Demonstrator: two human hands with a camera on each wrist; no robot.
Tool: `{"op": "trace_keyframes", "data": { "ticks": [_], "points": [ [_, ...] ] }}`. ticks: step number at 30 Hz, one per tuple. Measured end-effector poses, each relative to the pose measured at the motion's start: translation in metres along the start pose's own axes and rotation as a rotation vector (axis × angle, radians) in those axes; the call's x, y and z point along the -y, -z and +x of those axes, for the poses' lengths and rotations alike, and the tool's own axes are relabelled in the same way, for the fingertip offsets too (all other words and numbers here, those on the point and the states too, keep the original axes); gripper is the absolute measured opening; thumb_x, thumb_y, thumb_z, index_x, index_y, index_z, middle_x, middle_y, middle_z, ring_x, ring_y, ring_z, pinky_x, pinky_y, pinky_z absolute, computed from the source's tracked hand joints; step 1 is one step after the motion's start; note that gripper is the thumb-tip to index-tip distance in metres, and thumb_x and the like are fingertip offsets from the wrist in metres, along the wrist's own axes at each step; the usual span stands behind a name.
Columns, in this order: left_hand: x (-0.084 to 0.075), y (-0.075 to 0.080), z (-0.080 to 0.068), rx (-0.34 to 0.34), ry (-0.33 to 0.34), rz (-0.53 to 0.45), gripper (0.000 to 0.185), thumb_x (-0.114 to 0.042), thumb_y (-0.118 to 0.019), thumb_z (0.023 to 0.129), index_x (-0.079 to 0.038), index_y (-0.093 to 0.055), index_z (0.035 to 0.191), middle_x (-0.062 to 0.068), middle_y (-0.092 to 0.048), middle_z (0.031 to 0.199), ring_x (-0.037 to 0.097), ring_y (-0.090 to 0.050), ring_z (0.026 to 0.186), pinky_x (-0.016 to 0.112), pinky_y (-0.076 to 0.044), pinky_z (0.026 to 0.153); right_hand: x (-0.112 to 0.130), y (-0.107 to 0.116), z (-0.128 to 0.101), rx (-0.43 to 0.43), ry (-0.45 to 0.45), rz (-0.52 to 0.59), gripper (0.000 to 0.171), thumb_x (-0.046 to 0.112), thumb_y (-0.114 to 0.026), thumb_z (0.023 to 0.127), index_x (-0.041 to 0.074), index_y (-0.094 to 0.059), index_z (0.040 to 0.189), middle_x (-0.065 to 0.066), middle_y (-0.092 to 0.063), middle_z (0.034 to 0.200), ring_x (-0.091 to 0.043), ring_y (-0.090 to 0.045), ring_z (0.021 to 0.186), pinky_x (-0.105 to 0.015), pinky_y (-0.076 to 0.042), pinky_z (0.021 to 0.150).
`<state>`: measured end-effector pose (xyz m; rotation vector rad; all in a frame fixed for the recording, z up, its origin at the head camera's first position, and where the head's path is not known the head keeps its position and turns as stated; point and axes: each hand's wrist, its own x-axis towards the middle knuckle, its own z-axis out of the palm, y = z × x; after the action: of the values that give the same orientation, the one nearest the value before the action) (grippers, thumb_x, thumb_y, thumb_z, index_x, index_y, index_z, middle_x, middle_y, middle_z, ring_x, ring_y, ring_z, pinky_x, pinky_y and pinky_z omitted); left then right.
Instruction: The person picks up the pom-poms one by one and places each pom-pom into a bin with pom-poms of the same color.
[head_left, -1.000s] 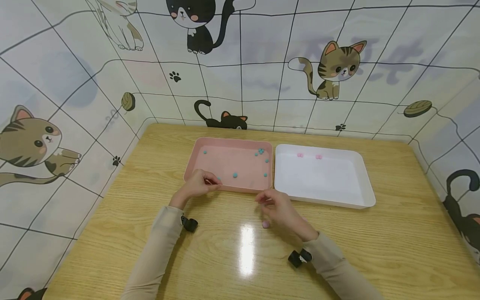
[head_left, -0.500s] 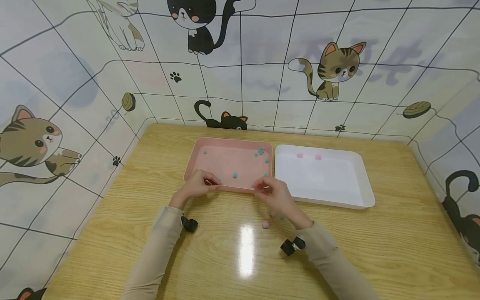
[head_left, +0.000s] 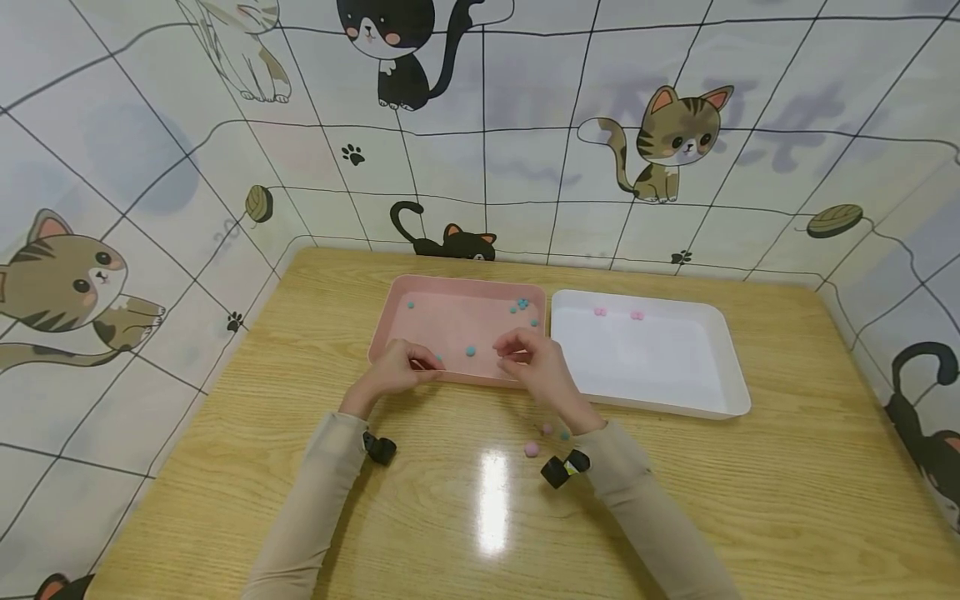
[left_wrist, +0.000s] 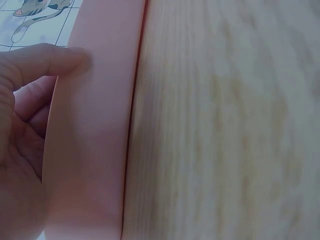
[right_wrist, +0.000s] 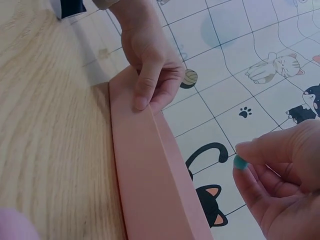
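Note:
A shallow pink tray [head_left: 450, 321] sits on the table, several small teal balls spread across its floor. My left hand [head_left: 397, 367] grips its near wall by the left corner, thumb outside and fingers inside, as the left wrist view shows. Between thumb and forefinger, my right hand [head_left: 538, 367] pinches a small teal ball [right_wrist: 240, 162], seen in the right wrist view. That hand is over the tray's near right part and hides some of it. A larger teal ball [head_left: 470, 351] lies between the hands, and a teal flower-like cluster [head_left: 522, 304] is at the far right corner.
To the right stands a white tray [head_left: 637, 358] with two pink bow-like pieces [head_left: 600, 312] near its far wall. On the wooden table in front lie a pink ball [head_left: 531, 450], a smaller pink one and a teal piece [head_left: 564, 435]. Cat-print walls enclose the table.
My right hand has moved left and away from me, from the tray's near right corner to over its inside. The small pieces on the table behind it now show. The left hand stays put.

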<state>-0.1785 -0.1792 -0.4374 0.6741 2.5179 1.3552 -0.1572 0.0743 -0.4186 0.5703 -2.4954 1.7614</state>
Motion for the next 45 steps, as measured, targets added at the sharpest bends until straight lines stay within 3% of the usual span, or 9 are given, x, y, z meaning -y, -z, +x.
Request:
{"op": "trace_keyframes", "data": {
  "ticks": [3,6,13,22,27,36,45],
  "points": [
    [-0.014,0.003,-0.003,0.007,-0.006,0.007,0.005,0.001,-0.068,0.082,0.005,-0.072,0.082,0.015,-0.069,0.079,0.019,-0.058,0.060,0.021,-0.045,0.051,0.003,-0.001,0.006,-0.011,-0.006,0.019,0.017,-0.010,-0.067,0.079,-0.003,-0.064,0.094,-0.015,-0.065,0.091,-0.028,-0.063,0.085,-0.032,-0.053,0.077],
    [-0.018,0.004,-0.004,0.011,-0.004,0.007,0.005,0.001,-0.068,0.083,0.004,-0.073,0.082,0.015,-0.069,0.080,0.022,-0.059,0.062,0.020,-0.045,0.052,0.005,-0.003,0.011,-0.021,-0.008,0.023,0.017,-0.010,-0.067,0.079,-0.002,-0.064,0.093,-0.016,-0.065,0.090,-0.029,-0.063,0.085,-0.033,-0.054,0.077],
    [-0.016,0.004,-0.004,0.013,-0.010,-0.009,0.005,0.001,-0.068,0.082,0.004,-0.072,0.082,0.016,-0.069,0.079,0.026,-0.059,0.063,0.020,-0.045,0.052,0.007,-0.003,0.024,-0.027,-0.005,0.012,0.016,-0.010,-0.068,0.079,-0.004,-0.063,0.092,-0.016,-0.064,0.090,-0.028,-0.063,0.085,-0.033,-0.054,0.077],
    [-0.016,0.004,-0.003,0.008,-0.003,-0.012,0.005,0.002,-0.069,0.082,0.005,-0.072,0.082,0.016,-0.069,0.080,0.023,-0.058,0.062,0.019,-0.044,0.051,0.005,-0.003,0.040,-0.021,0.018,0.028,0.013,-0.010,-0.067,0.080,-0.007,-0.063,0.093,-0.019,-0.062,0.092,-0.032,-0.063,0.087,-0.038,-0.054,0.077],
    [-0.016,0.004,-0.003,0.008,-0.004,-0.021,0.005,0.002,-0.069,0.082,0.005,-0.072,0.082,0.017,-0.069,0.080,0.025,-0.058,0.062,0.019,-0.044,0.051,0.006,-0.004,0.045,-0.022,0.016,0.038,0.013,-0.010,-0.066,0.081,-0.008,-0.063,0.094,-0.020,-0.063,0.092,-0.031,-0.062,0.088,-0.033,-0.053,0.077],
    [-0.014,0.003,-0.002,0.009,-0.004,-0.028,0.005,0.003,-0.068,0.082,0.007,-0.072,0.082,0.017,-0.069,0.080,0.017,-0.057,0.059,0.021,-0.045,0.050,0.006,-0.005,0.051,-0.042,-0.057,0.054,0.014,-0.009,-0.066,0.081,-0.008,-0.063,0.095,-0.021,-0.064,0.092,-0.031,-0.062,0.089,-0.030,-0.053,0.077],
    [-0.016,0.003,-0.003,0.007,-0.007,-0.021,0.005,0.003,-0.068,0.082,0.006,-0.072,0.083,0.018,-0.069,0.080,0.024,-0.060,0.061,0.020,-0.046,0.052,0.003,-0.004,0.052,-0.057,-0.119,0.065,0.014,-0.006,-0.066,0.082,-0.007,-0.063,0.096,-0.019,-0.064,0.092,-0.027,-0.062,0.088,-0.022,-0.051,0.073]
  ]
}}
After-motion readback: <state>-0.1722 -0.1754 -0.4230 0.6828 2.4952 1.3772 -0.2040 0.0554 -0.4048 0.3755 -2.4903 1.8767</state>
